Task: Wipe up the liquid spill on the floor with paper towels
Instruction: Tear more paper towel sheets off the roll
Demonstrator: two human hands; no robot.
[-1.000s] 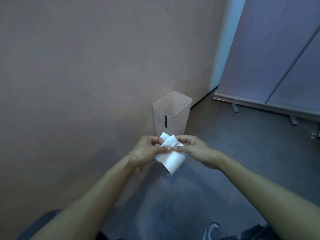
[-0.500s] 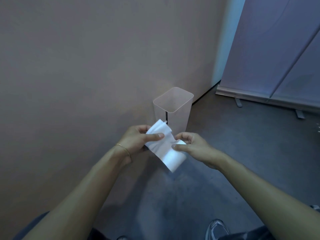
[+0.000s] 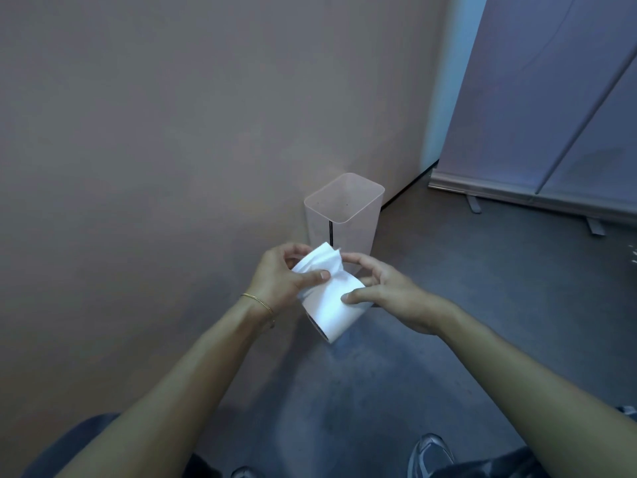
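Center frame: our right hand [image 3: 396,298] is gripping the paper towel roll [image 3: 332,308] to steady it, while our left hand [image 3: 275,281] is pinching the loose sheet [image 3: 322,260] — prob. to tear it off. No spill showing on the floor [image 3: 448,339].

**Obstructed and cropped items**

Lower front of bin [image 3: 344,201]: hidden behind paper towel roll [image 3: 332,305], left grip [image 3: 279,281] and right grip [image 3: 396,294]. One shoe [image 3: 429,453]: cut off by bottom edge. The banner stand [image 3: 551,98]: cropped by right edge. Pale floor specks [image 3: 632,253] at right edge: too small to identify.
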